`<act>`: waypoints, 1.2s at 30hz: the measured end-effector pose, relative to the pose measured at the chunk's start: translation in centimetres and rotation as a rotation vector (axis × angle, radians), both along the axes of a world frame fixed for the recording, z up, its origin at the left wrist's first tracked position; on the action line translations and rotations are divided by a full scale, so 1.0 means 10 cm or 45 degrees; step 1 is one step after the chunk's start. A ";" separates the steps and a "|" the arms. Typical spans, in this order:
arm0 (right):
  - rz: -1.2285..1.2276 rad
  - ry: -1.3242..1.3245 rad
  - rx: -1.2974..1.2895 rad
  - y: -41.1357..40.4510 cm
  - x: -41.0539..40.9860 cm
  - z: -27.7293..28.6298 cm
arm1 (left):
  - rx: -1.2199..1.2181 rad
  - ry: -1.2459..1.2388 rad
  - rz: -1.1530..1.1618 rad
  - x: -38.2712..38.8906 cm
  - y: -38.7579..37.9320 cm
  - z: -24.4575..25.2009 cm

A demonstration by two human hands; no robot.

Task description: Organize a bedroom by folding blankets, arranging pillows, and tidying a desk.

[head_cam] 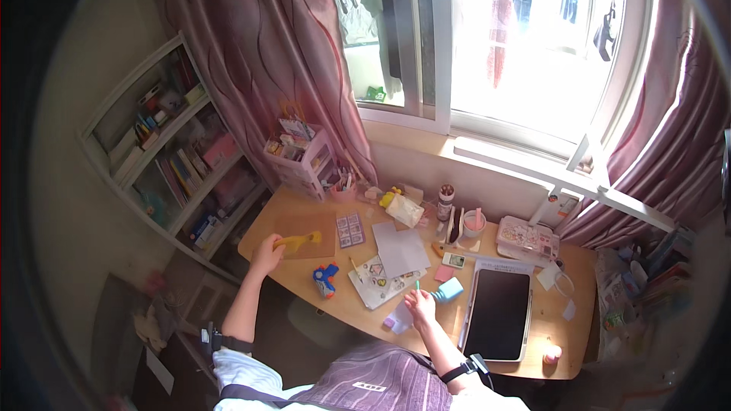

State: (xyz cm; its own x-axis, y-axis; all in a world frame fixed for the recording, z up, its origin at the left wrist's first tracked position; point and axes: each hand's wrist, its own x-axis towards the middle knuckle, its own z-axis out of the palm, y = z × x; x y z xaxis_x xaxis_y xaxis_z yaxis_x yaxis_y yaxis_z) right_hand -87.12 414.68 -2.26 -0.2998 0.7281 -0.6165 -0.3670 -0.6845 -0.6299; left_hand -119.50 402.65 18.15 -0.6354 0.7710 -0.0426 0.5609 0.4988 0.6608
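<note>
My left hand (267, 254) grips one end of a yellow object (301, 241), long and thin with a wider far end; its exact kind is unclear. It is over a translucent brownish mat (322, 225) at the desk's left. My right hand (421, 305) holds a thin green stick (417, 285), its lower part hidden by the fingers. Right beside those fingers is a light-blue bottle (450, 290), lying with its neck towards the hand. A small purple block (389, 323) rests on a pale sheet (402, 318) near the right wrist. Between the hands lies a blue and orange toy gun (325, 280).
White sheets (401, 248) overlap a patterned booklet (371, 288) mid-desk. A black-screened tablet (498, 314) lies on the right, with a pink round item (551, 354) near the edge. Along the back stand a drawer organizer (308, 165), a pencil jar (445, 202) and a pink pencil case (525, 237).
</note>
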 end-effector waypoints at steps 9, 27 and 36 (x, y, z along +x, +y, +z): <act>0.384 0.103 -0.062 -0.18 0.16 0.25 | 0.088 0.621 -0.153 -0.58 1.37 0.04; 0.143 -0.389 0.110 -0.47 -0.11 0.27 | -0.317 0.854 -0.413 -1.37 2.94 -0.81; 0.703 -1.442 1.483 0.05 -0.72 0.18 | -0.272 0.961 -0.861 -0.42 2.10 -0.90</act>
State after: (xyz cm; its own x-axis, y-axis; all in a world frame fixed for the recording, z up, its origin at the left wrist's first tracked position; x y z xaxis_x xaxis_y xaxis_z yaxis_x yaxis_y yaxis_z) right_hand -94.30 415.16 -0.50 -0.4713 0.8801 0.0573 0.6824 0.4050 -0.6085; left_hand -123.72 423.60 9.10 0.0093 0.9999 0.0092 0.9990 -0.0089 -0.0441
